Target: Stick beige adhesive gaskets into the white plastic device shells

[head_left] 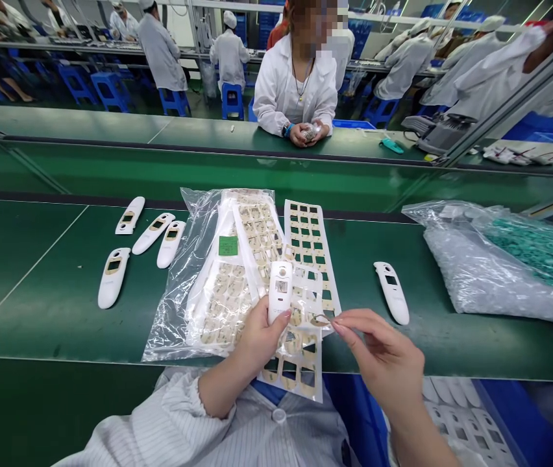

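Observation:
My left hand [257, 337] is closed around the lower end of a white plastic housing [280, 295], which stands upright with its small window facing me. To its right, my right hand [386, 353] pinches a thin, curved tan sticker [321, 320] between thumb and forefinger; the sticker is apart from the housing. Beneath both hands lie die-cut adhesive sheets, one partly used sheet [315, 384] reaching over the table's near edge. Another sheet [328, 259] with many cut-out openings lies behind. More sticker sheets [225, 305] rest on a clear plastic bag [174, 318].
Several white housings [113, 279] lie at left, and a single housing [393, 293] at right. Plastic bags of white and teal parts [491, 272] fill the far right. Below the table edge sits a blue crate [510, 405] near more housings. A person [296, 84] leans opposite.

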`<state>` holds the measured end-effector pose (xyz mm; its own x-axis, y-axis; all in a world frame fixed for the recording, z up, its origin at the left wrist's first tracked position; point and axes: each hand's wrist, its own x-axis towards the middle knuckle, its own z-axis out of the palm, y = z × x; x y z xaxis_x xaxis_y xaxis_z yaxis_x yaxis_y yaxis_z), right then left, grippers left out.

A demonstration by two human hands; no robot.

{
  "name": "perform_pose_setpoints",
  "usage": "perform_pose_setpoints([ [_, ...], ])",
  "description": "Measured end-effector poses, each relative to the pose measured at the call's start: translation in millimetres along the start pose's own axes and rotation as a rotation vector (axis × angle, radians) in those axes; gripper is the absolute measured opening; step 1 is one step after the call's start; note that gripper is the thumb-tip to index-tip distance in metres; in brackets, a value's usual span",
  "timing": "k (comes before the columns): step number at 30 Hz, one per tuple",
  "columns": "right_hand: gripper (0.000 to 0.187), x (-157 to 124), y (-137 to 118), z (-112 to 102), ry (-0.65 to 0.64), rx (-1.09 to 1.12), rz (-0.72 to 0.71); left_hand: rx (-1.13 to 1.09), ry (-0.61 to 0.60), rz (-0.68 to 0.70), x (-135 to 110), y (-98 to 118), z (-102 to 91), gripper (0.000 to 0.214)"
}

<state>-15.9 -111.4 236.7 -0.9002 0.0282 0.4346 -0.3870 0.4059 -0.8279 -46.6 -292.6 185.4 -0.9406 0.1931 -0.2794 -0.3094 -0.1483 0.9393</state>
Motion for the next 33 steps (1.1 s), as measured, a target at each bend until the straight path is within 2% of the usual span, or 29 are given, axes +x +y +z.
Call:
perform_pose_setpoints([
  [4,0.017,5.6,-19.2,-5.0,0.029,0.211,0.169,-0.129,-0.124,-0.099,-21.3,30.0,5.2,0.041],
  [8,0.009,16.1,-40.9,-5.9,-0.057,0.396,0.319,-0.211,-0.287,-0.122,-52.9,60.5,11.1,0.043],
  [11,0.006,23.7,-57.0,-3.5,-0.117,0.475,0.368,-0.249,-0.367,-0.123,-69.4,71.8,12.1,0.041],
  [16,0.006,29.7,-76.7,0.4,-0.139,0.552,0.455,-0.244,-0.417,-0.089,-80.1,81.6,8.1,0.029],
  [19,0.007,30.8,-81.6,2.7,-0.122,0.524,0.475,-0.213,-0.426,-0.088,-82.8,85.5,6.3,0.028],
  [23,0.009,31.3,-83.2,6.7,-0.085,0.461,0.467,-0.185,-0.437,-0.089,-85.9,89.7,5.0,0.033],
  [33,0.007,23.3,-80.1,4.7,-0.091,0.524,0.49,-0.21,-0.477,-0.134,-86.3,94.6,3.0,0.035],
])
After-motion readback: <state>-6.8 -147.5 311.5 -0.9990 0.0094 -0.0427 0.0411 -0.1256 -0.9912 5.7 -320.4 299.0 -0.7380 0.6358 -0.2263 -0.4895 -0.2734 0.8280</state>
